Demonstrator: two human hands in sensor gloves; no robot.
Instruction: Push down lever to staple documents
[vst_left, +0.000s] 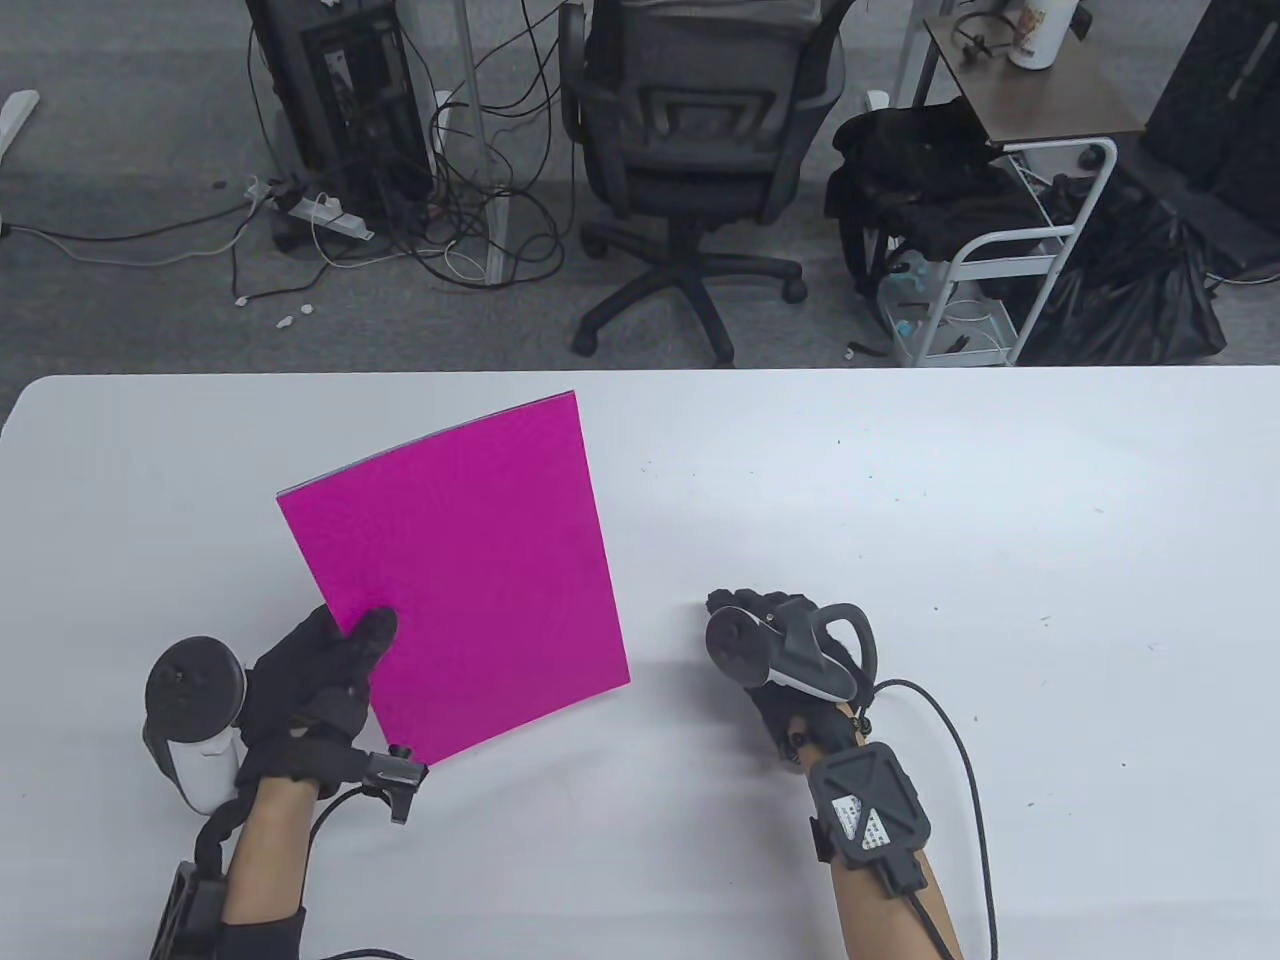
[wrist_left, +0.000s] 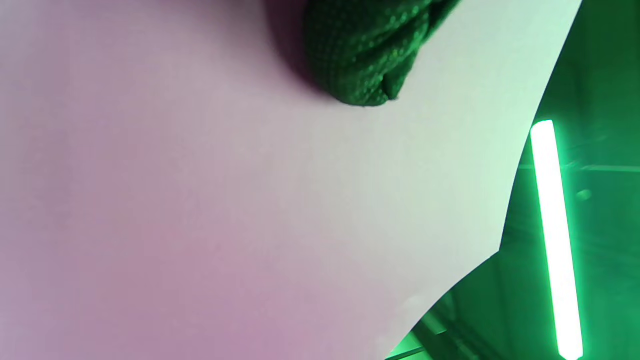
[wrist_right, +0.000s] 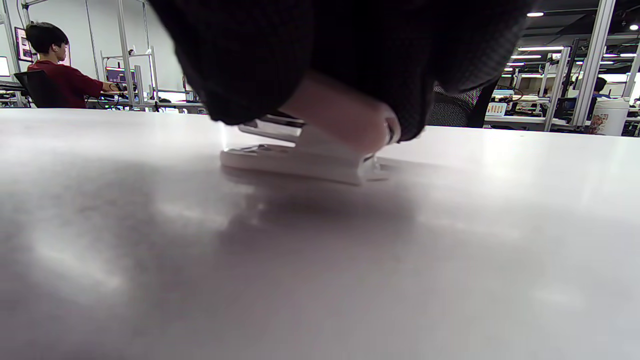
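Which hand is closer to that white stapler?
Right. The right hand rests on top of the stapler; the left hand is off to its left, holding the pink documents.

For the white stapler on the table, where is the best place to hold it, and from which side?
Hold the stapler from above, palm over the top lever, as the right hand does now. It lies flat on the table with its mouth open sideways, so this grip probably leaves the slot free.
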